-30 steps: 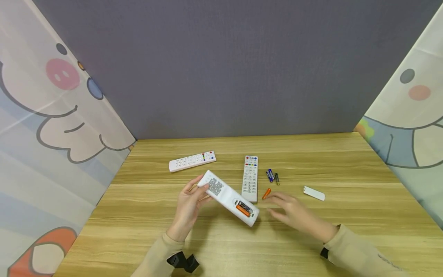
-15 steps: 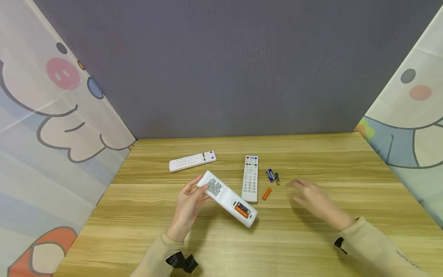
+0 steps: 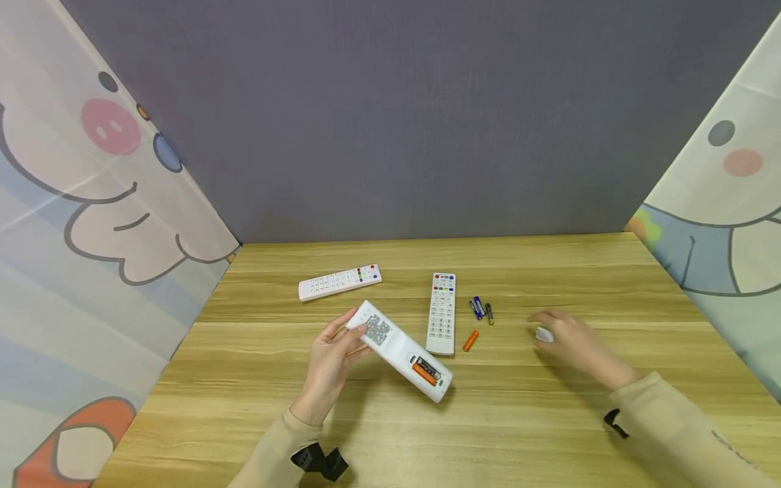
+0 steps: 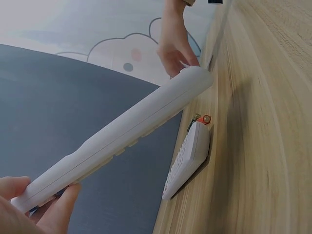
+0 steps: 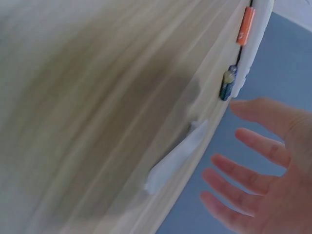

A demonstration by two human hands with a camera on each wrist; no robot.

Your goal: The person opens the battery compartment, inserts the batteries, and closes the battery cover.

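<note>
My left hand (image 3: 329, 362) grips a white remote control (image 3: 396, 349) by one end, its back turned up and raised off the table. Its battery compartment is uncovered, with an orange battery (image 3: 424, 373) and a black battery (image 3: 429, 367) lying side by side in it. On the right, my right hand (image 3: 573, 342) hovers over a white battery cover (image 3: 545, 335), partly hidden beneath it in the head view. The right wrist view shows the fingers (image 5: 239, 173) spread and relaxed, apart from the cover, which lies on the wood.
Two white remotes lie buttons up: one (image 3: 339, 282) at the back left, another (image 3: 441, 315) near the middle. Beside the latter are a loose orange battery (image 3: 470, 341), two blue batteries (image 3: 476, 308) and a dark battery (image 3: 489, 313). A grey panel (image 3: 427, 122) stands behind the table.
My right hand has moved right, from beside the loose orange battery to over the battery cover. The left hand holds the remote nearly still, its compartment end shifting slightly left.
</note>
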